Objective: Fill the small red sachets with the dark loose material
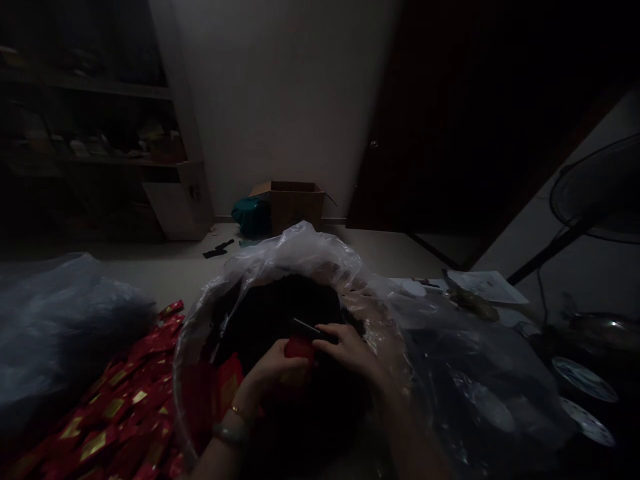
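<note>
A wide round basin (195,373) lined with a clear plastic bag (295,257) holds a heap of dark, loose material (273,307). Over it, my left hand (273,377) grips a small red packet (300,348) from below, with a gold bangle and a pale green bangle on the wrist. My right hand (347,350) pinches the packet's upper right side. A dark narrow strip (306,327) sticks out above the packet. Its kind is hidden by the dim light. A pile of red packets with gold squares (115,407) lies to the left of the basin.
A grey plastic bag (65,327) bulges at the left. Plastic sheeting (475,380) spreads right, near papers (485,287) and patterned plates (585,380). A standing fan (600,190) is at the right. A cardboard box (295,207) and teal bag (251,217) sit on the floor beyond.
</note>
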Demonstrator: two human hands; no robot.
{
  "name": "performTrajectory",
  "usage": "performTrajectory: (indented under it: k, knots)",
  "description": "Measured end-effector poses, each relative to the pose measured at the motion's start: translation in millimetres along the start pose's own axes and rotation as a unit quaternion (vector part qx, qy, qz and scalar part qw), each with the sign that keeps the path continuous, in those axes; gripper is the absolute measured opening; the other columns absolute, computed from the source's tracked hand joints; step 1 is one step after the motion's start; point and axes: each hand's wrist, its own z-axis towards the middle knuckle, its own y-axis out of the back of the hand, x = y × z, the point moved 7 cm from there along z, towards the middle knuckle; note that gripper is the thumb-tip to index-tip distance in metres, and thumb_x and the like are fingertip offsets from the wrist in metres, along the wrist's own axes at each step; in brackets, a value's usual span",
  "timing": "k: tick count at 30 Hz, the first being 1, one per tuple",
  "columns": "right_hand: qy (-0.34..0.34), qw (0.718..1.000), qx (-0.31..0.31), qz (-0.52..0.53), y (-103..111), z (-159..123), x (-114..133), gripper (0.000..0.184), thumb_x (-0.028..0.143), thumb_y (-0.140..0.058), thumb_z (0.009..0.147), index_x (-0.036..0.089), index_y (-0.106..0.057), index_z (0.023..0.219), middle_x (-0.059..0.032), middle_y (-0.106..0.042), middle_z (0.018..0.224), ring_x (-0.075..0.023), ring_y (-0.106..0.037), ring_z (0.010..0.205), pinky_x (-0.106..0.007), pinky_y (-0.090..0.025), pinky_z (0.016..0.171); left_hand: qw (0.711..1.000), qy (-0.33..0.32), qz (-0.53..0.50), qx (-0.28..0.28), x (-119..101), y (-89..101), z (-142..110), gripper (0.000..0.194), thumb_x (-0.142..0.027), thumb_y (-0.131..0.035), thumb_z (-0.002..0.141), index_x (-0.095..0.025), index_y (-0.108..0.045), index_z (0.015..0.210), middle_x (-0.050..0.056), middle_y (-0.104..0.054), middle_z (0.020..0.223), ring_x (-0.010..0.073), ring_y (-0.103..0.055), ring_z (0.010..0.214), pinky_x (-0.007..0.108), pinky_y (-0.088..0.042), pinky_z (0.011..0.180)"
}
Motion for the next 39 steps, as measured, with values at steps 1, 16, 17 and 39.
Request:
performTrajectory:
  k: [1,16,17,39]
  knots:
    - [-0.004,1.000,-0.004,-0.001,0.4,0.1,-1.0,0.034,0.031,-0.063,0.076,0.017,-0.069,0.106,-0.0075,-0.071,0.104,-0.0253,-0.064,0.096,-0.033,-0.047,0.083,1.000,-0.002,-0.002,0.001,-0.3,-0.1,0.1,0.032,-0.027,-0.079,0.053,-0.010,-0.071,0.078,0.004,-0.071,0.068,0.0136,-0.060,0.057,0.025,-0.047,0.059]
    - [0.004,0.999,-0.020,-0.036,0.7,2.1,-7.9,0.030,0.030,-0.061,0.078,0.020,-0.070,0.105,-0.0080,-0.070,0.106,-0.0260,-0.064,0.098,-0.036,-0.045,0.088,1.000,-0.010,-0.028,-0.011,3.6,4.7,2.1,0.043,-0.037,-0.080,0.056,-0.012,-0.067,0.088,0.004,-0.071,0.074,0.0162,-0.063,0.061,0.027,-0.049,0.061]
    - [0.003,0.999,-0.022,-0.039,1.0,2.4,-8.4,0.031,0.030,-0.062,0.078,0.019,-0.069,0.106,-0.0085,-0.070,0.107,-0.0261,-0.064,0.099,-0.036,-0.045,0.089,0.999,-0.011,-0.030,-0.014,4.4,5.8,3.1,0.044,-0.040,-0.079,0.057,-0.012,-0.067,0.088,0.004,-0.071,0.074,0.0166,-0.063,0.062,0.027,-0.049,0.061]
    - [0.006,1.000,-0.015,-0.026,-9.1,4.2,-9.5,0.027,0.032,-0.061,0.078,0.022,-0.071,0.101,-0.0052,-0.072,0.099,-0.0237,-0.066,0.089,-0.032,-0.048,0.079,0.976,-0.112,0.009,-0.185,-12.3,33.7,7.7,0.028,-0.033,-0.074,0.055,-0.014,-0.071,0.075,0.004,-0.072,0.075,0.0194,-0.064,0.072,0.027,-0.046,0.070]
